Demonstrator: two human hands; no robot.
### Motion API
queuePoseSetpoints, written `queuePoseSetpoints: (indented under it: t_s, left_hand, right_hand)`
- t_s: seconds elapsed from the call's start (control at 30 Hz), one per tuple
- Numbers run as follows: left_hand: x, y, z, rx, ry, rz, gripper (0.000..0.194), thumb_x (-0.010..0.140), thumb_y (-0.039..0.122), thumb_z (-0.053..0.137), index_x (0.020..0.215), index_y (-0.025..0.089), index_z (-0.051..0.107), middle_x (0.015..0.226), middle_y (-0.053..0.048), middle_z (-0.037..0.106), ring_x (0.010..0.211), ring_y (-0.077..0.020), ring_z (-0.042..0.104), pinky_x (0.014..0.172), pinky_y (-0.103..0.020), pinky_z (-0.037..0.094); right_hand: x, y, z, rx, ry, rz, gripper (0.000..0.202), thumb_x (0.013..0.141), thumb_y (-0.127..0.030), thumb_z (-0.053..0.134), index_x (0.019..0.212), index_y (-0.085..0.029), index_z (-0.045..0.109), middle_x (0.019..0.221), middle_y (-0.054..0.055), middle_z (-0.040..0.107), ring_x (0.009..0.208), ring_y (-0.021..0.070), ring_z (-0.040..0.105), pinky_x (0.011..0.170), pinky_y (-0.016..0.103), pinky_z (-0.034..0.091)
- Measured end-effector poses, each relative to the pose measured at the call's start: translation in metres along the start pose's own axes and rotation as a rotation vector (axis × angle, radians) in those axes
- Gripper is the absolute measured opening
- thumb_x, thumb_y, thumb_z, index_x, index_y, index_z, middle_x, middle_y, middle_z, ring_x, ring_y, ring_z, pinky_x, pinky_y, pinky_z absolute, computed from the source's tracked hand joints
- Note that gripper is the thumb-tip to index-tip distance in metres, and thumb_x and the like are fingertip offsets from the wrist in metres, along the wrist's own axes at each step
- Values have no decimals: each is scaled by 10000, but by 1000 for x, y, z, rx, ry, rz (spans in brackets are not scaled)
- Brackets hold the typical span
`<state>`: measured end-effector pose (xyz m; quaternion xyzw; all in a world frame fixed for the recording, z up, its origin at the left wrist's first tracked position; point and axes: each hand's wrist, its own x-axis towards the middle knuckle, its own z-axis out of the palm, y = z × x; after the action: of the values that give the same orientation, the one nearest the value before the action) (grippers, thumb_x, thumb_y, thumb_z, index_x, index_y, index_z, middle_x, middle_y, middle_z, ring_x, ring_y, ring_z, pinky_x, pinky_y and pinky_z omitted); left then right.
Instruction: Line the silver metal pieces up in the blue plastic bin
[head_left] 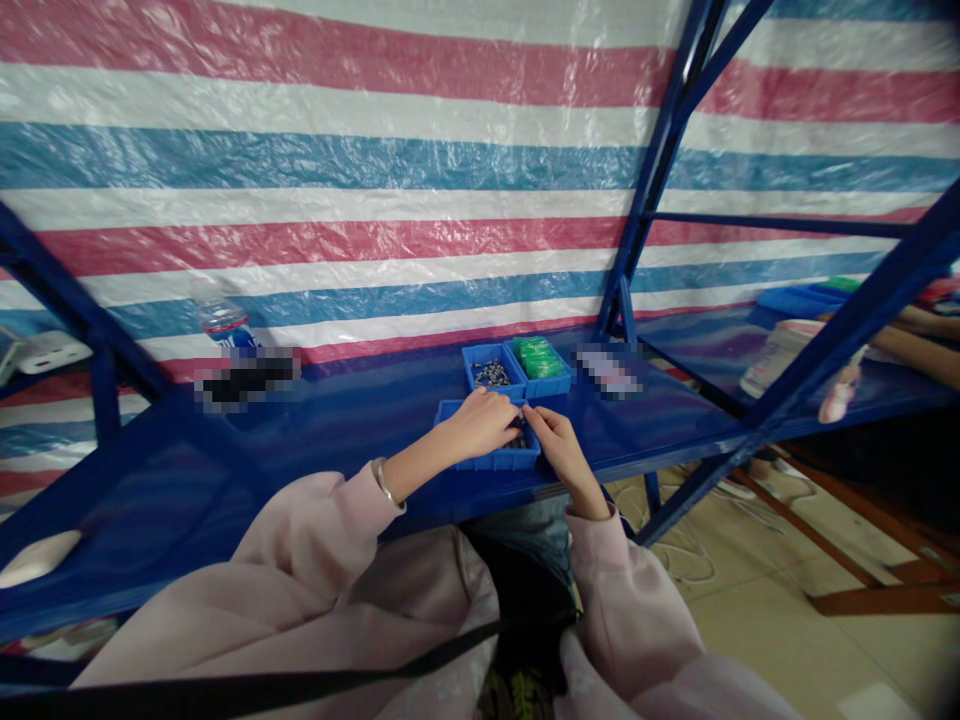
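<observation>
My left hand [484, 423] reaches over the front blue bin [495, 460], its fingers bent and closed together. At the bin's right edge my right hand [553, 438] has thumb and forefinger pinched, and its fingertips meet those of the left. Whatever sits between the fingertips is too small to make out. Some dark small parts show inside the front bin, mostly covered by my left hand. Just behind stands a blue bin of small metal parts [492, 374]. Beside that is another bin holding a green plastic-wrapped bundle [537, 358].
On the blue bench [360, 430] lie a blurred dark object [247, 380], a blurred phone-like object [611, 368] and a white object [39, 558]. A bottle [223, 318] stands at the back left. Blue frame posts [651, 190] rise rightward, near a white tub [776, 355] and another person's arm.
</observation>
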<state>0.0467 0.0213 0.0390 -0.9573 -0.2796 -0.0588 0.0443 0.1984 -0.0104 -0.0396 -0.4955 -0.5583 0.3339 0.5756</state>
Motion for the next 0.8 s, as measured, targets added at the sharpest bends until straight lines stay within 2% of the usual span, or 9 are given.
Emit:
queuePoseSetpoints:
  t_s: [0.13,0.23,0.3,0.43,0.53,0.67,0.8]
  left_hand:
    - [-26,33,-4,-47,99,-42,339,945,424,430,955,155,636,970,-119,662,952,-260,616,829,-391,424]
    - [-38,55,9,-75,170,-102,385,906,489,481,1022,137,583,1046,-149,628,1005,-290,587,845,-417,421]
    - [-40,59,23,-121,203,-171,344,898,466,511,1006,142,557,1011,-134,620,966,-278,592,814,-406,430]
    - [-39,50,42,-167,315,-245,347,895,519,485,892,177,543,914,-100,612,894,-255,586,770,-397,438]
    - [-47,39,42,-186,367,-249,332,864,512,542,779,192,530,826,-76,601,824,-231,572,753,-387,434]
    - [-72,20,33,-281,330,-164,261,874,384,540,701,196,487,801,-43,587,819,-191,547,781,-351,420]
    - [-102,-11,26,-381,261,-143,180,889,321,531,765,194,500,913,-25,609,948,-171,550,907,-336,384]
  right_hand:
    - [0,0,0,1,10,-24,425,817,-521,558,571,-203,419,554,-46,339,551,111,317,507,249,288]
    - [0,0,1,-16,19,-26,430,828,-516,547,568,-206,403,549,-51,318,541,109,304,505,254,280]
    - [0,0,2,-35,11,-28,444,829,-523,546,558,-208,389,541,-55,309,524,106,292,495,257,266]
    - [-3,-2,5,-69,-29,-25,488,826,-566,540,531,-213,379,496,-58,331,481,103,297,472,262,257]
    - [-6,-4,6,-81,-73,-4,519,854,-582,496,505,-211,403,461,-46,385,452,108,339,473,268,282]
    - [-6,-6,6,-106,-95,-41,532,875,-558,488,478,-209,423,459,-31,425,460,115,388,509,272,323]
    - [-4,-4,5,-95,-68,-39,499,874,-530,510,500,-208,440,470,-32,439,475,117,404,520,270,323]
